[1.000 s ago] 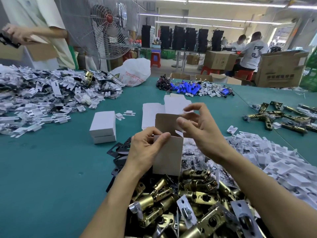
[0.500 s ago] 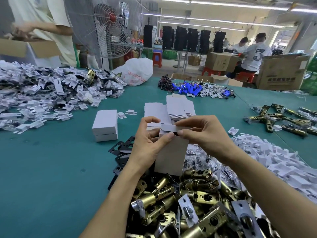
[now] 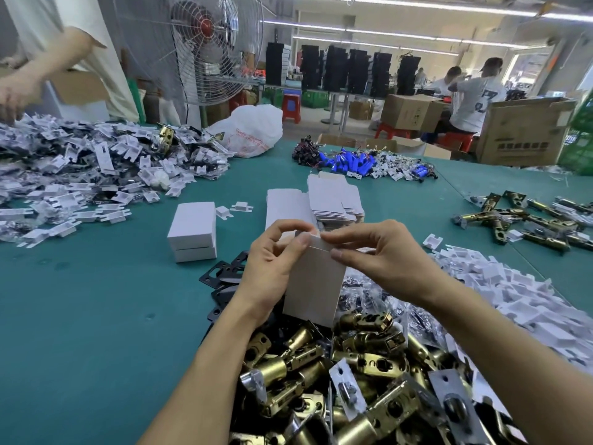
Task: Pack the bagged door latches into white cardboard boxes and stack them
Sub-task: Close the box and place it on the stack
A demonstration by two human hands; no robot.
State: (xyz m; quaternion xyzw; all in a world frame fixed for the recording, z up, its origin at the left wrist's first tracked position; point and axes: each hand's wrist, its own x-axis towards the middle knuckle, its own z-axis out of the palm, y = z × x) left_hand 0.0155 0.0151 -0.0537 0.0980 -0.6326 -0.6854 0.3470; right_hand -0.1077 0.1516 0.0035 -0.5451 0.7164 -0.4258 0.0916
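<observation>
Far left, spread over the green table [image 3: 80, 332]: a heap of white card pieces [image 3: 80, 175] mixed with clear-bagged parts, another person's arm [image 3: 22, 88] reaching over its far edge. Behind the heap, a caged pedestal fan [image 3: 205, 49] and a bulging white plastic bag [image 3: 253, 130]. Nearer, apart from the heap, two closed white boxes [image 3: 192, 232] stacked one on the other. Just right of them, black strike plates [image 3: 224, 277] lying flat, partly hidden by the left wrist.

At centre, held upright above the near pile of brass door latches [image 3: 353, 374]: a white cardboard box [image 3: 316, 284], lower end down among bagged parts. Left hand [image 3: 272, 271] gripping the box's upper left side, thumb on the near face, fingers curled behind the top. Right hand [image 3: 388, 261] pinching the top flap edge between thumb and forefinger. Cannot tell what the box holds.

Behind the hands, a stack of flat box blanks [image 3: 330, 200]; further back, a cluster of blue cylinders [image 3: 349, 162] with wires. To the right, a drift of white moulded inserts [image 3: 513, 290], and beyond it loose brass latches [image 3: 529, 220] on the table.
</observation>
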